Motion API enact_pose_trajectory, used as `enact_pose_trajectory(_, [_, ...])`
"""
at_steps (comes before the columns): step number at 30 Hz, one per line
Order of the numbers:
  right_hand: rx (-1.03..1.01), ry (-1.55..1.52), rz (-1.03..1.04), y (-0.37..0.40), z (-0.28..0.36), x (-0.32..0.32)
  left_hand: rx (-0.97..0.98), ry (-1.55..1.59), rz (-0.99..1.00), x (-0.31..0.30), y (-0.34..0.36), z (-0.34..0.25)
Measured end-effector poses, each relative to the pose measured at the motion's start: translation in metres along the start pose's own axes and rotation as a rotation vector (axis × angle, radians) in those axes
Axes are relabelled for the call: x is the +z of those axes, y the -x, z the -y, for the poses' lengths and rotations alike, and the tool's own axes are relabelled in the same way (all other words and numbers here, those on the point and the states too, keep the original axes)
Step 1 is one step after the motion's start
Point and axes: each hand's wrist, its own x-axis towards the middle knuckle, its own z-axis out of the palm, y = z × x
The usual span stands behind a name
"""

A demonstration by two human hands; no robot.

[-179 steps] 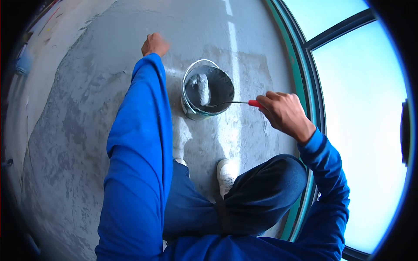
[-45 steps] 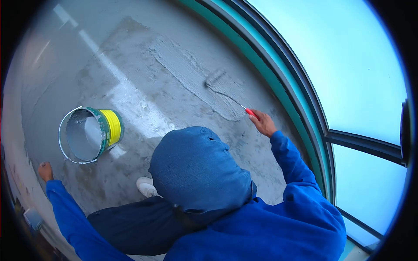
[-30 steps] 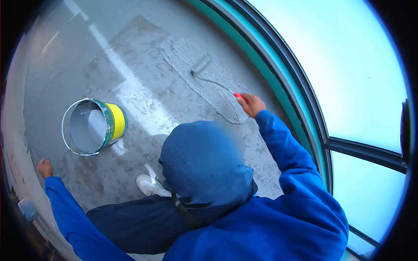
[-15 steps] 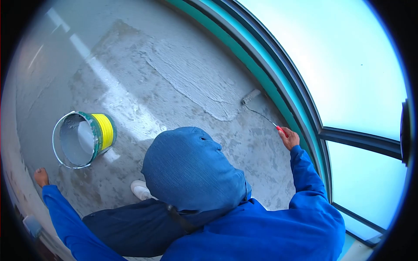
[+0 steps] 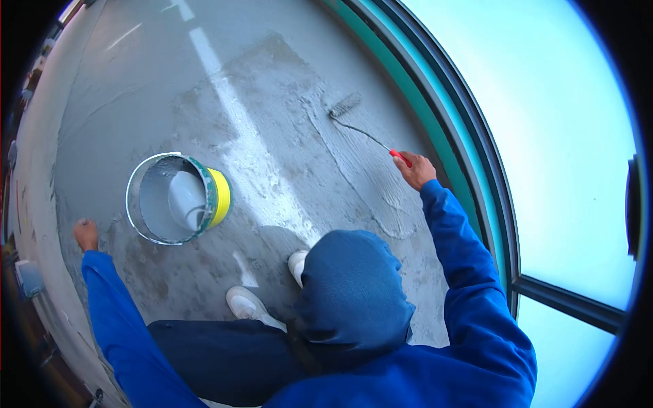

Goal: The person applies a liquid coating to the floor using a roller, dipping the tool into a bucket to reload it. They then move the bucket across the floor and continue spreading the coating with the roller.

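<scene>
My right hand (image 5: 416, 171) is closed around the red handle of a paint roller (image 5: 345, 105). The roller's grey, coated sleeve rests on the floor at the far end of a patch of wet grey coating (image 5: 354, 163). My left hand (image 5: 86, 235) is held out to the left in a fist, and nothing sticks out of it. Between my hands, nearer the left one, stands a bucket (image 5: 221, 197) with a yellow band and a wire handle. Its inside is smeared grey, and pale grey liquid shows in it.
A window wall with a dark frame (image 5: 469, 115) and a teal strip curves along the right. My white shoes (image 5: 246, 303) stand on the patchy concrete floor (image 5: 183, 279). Small objects line the far left edge. A bright streak of light crosses the floor.
My right hand has pushed the roller forward and left along the wet coating. The view has shifted, so the bucket appears further right and both shoes now show. My left hand stays in a fist.
</scene>
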Motion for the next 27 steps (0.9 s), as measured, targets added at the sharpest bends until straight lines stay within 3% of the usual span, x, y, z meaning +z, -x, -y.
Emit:
enact_pose_trajectory(1, [-0.010, -0.003, -0.005, -0.019, 0.020, 0.002, -0.028, 0.011, 0.047, 0.001, -0.001, -0.002])
enact_pose_trajectory(4, [-0.029, -0.015, -0.030, -0.075, 0.074, 0.013, 0.093, 0.204, -0.164, 0.034, -0.023, 0.020])
enact_pose_trajectory(10, [-0.080, 0.037, -0.048, -0.175, 0.193, 0.012, 0.083, 0.290, -0.183, 0.040, -0.031, -0.012])
enact_pose_trajectory(15, [-0.078, 0.082, -0.135, -0.237, 0.273, -0.010, 0.086, 0.279, -0.206, 0.068, -0.049, 0.000])
enact_pose_trajectory(21, [-0.139, 0.097, -0.155, -0.325, 0.331, 0.000, 0.035, 0.234, -0.175, 0.066, -0.038, 0.011])
enact_pose_trajectory(27, [-0.153, 0.063, -0.120, -0.331, 0.330, 0.019, -0.004, 0.235, -0.204, 0.064, -0.030, 0.016])
